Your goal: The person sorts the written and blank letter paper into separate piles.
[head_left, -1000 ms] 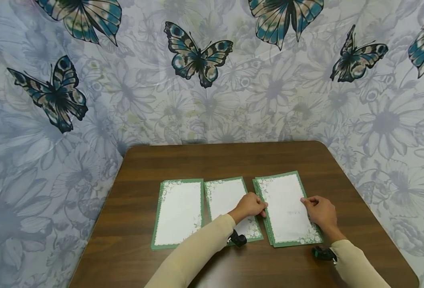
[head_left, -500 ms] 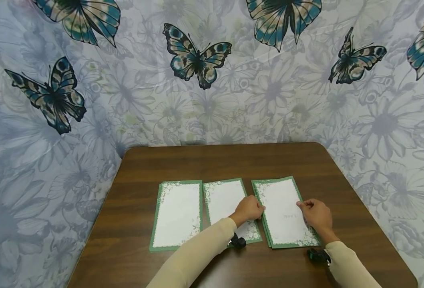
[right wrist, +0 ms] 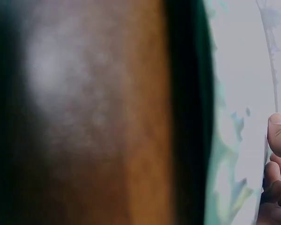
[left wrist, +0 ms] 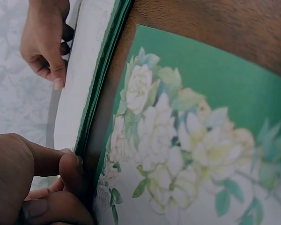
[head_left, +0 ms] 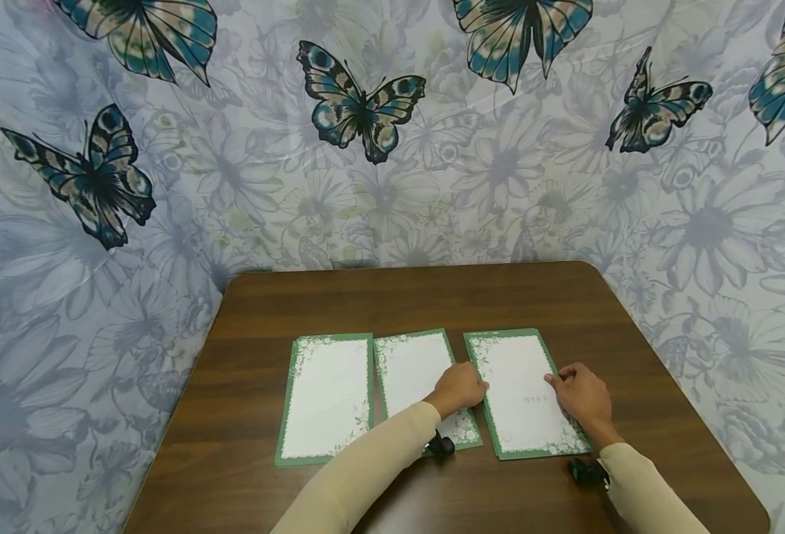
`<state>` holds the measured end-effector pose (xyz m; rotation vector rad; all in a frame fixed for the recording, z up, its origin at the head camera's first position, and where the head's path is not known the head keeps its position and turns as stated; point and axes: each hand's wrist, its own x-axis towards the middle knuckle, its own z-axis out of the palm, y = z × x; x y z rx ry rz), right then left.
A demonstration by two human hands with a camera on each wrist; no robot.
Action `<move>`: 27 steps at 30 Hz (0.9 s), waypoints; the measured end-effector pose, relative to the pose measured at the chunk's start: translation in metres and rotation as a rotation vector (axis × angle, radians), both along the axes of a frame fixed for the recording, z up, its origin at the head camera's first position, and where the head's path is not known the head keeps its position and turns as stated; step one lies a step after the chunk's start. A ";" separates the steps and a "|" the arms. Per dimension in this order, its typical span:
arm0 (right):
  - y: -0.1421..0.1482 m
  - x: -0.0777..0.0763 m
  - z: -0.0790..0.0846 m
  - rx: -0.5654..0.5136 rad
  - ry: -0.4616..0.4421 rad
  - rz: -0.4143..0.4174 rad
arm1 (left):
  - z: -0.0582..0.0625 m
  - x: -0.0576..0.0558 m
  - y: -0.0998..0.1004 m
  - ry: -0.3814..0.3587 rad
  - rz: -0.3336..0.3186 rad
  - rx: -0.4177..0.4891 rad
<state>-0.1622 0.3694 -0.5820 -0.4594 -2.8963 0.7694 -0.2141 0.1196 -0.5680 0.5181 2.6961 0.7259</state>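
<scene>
A stack of green-bordered floral paper sheets (head_left: pixel 515 386) lies at the right of the row, its edges nearly lined up. My left hand (head_left: pixel 460 387) pinches its left edge, and in the left wrist view the thumb and finger of that hand (left wrist: pixel 42 178) meet at the sheets' side. On the opposite edge my right hand (head_left: pixel 584 397) grips the stack, thumb on the top sheet and fingers curled below. Faint small lettering shows on this top sheet. The middle floral sheet (head_left: pixel 408 367) lies partly under my left forearm. At the left is another stack of floral sheets (head_left: pixel 328 393).
The brown wooden table (head_left: pixel 339 300) has rounded far corners and stands against a butterfly-and-flower patterned backdrop (head_left: pixel 392 208). Dark devices sit at both wrists, the left wrist device (head_left: pixel 441 445) close to the middle sheet's lower edge.
The right-hand stack has shifted slightly left and toward me, and its sheets have come closer into line. Both hands have moved with it and keep hold of its sides.
</scene>
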 end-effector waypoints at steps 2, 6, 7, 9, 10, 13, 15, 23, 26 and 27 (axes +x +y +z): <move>0.000 0.000 0.000 0.000 0.001 0.006 | 0.000 0.000 0.001 -0.003 0.010 0.000; 0.001 0.001 -0.002 -0.040 0.010 -0.005 | -0.001 0.000 0.001 0.002 0.021 0.002; 0.002 0.002 -0.003 -0.055 0.020 -0.015 | 0.000 0.000 0.000 0.008 0.020 0.004; 0.003 0.004 -0.004 -0.090 0.044 -0.043 | 0.000 0.000 -0.002 0.024 0.010 0.002; 0.004 0.005 -0.004 -0.107 0.056 -0.056 | 0.000 0.000 -0.003 0.033 0.001 0.004; 0.006 0.008 -0.004 -0.124 0.082 -0.076 | 0.004 0.000 -0.009 0.043 -0.032 0.061; 0.007 0.009 -0.003 -0.128 0.088 -0.078 | 0.009 -0.002 -0.016 0.051 -0.047 0.112; -0.008 0.013 0.006 -0.146 0.031 0.037 | 0.032 -0.014 -0.087 0.124 0.064 0.114; -0.039 0.018 0.018 -0.125 0.087 0.142 | 0.037 -0.023 -0.125 0.148 0.136 0.101; -0.053 0.019 0.024 -0.106 0.125 0.177 | 0.039 -0.025 -0.137 0.157 0.151 0.098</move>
